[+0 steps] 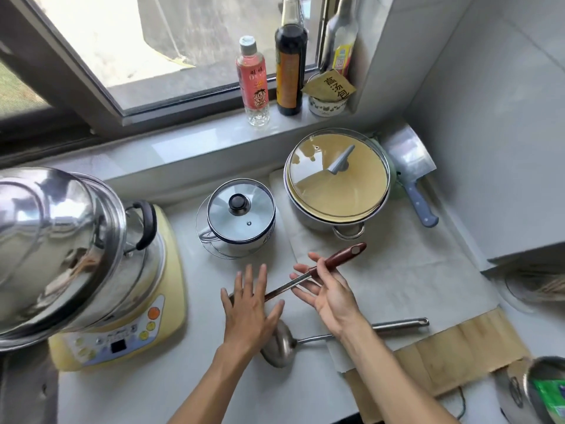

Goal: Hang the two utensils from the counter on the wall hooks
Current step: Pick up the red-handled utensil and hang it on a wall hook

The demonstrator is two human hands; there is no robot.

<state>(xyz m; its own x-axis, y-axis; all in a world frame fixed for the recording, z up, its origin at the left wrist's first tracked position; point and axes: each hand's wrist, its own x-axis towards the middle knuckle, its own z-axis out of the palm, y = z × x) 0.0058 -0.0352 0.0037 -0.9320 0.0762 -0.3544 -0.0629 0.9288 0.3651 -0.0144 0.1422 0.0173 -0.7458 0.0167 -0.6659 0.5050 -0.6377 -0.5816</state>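
A spatula with a red-brown wooden handle (pixel 342 257) and a steel shaft slants across the white counter. My right hand (pixel 327 295) is palm up and pinches it between thumb and fingers where handle meets shaft. My left hand (pixel 247 310) is spread flat with fingers apart over the spatula's head, which is hidden under it. A steel ladle (pixel 276 347) lies on the counter nearer me, bowl to the left and handle pointing right, partly covered by my right forearm. No wall hooks are in view.
A small glass-lidded pot (pixel 241 215) and a large lidded pot (pixel 336 182) stand behind the hands. A cleaver (pixel 409 160) leans in the right corner. A yellow cooker (pixel 153 316) carrying a steel pot (pixel 55 240) fills the left. Bottles (pixel 290 56) line the sill.
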